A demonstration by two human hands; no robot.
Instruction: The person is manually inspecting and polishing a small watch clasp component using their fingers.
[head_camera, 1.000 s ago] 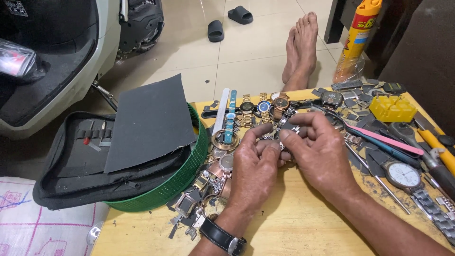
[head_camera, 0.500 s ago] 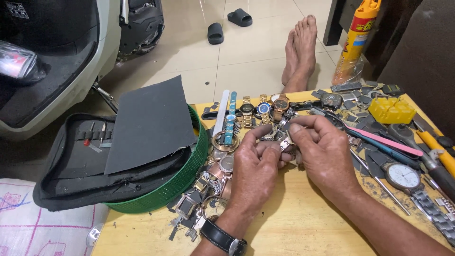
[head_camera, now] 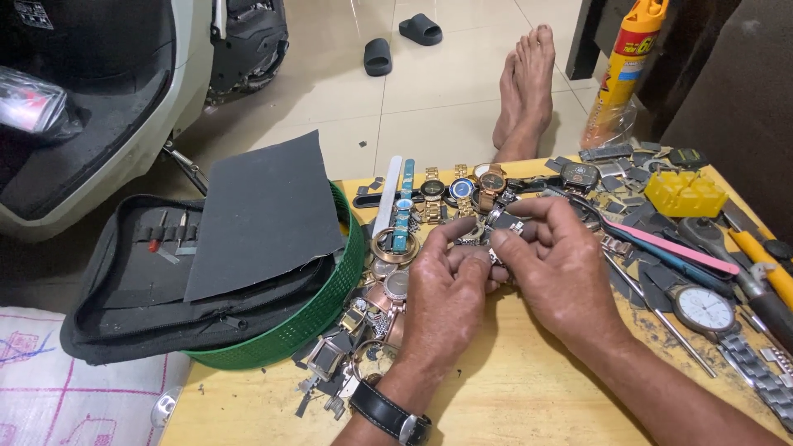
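Wooden table runs off frame, green basket half buried under a black pouch. Left hand and right hand pinch a metal watch mid-table (mostly hidden behind fingers).

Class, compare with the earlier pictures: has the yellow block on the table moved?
No. The yellow block sits in the same place beside the pink-handled tool, near the table's far right corner.

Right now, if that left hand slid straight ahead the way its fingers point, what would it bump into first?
Probably the row of wristwatches lying side by side just beyond the left hand, whose fingers point up the table. Depth is hard to judge; the small metal piece it grips comes along.
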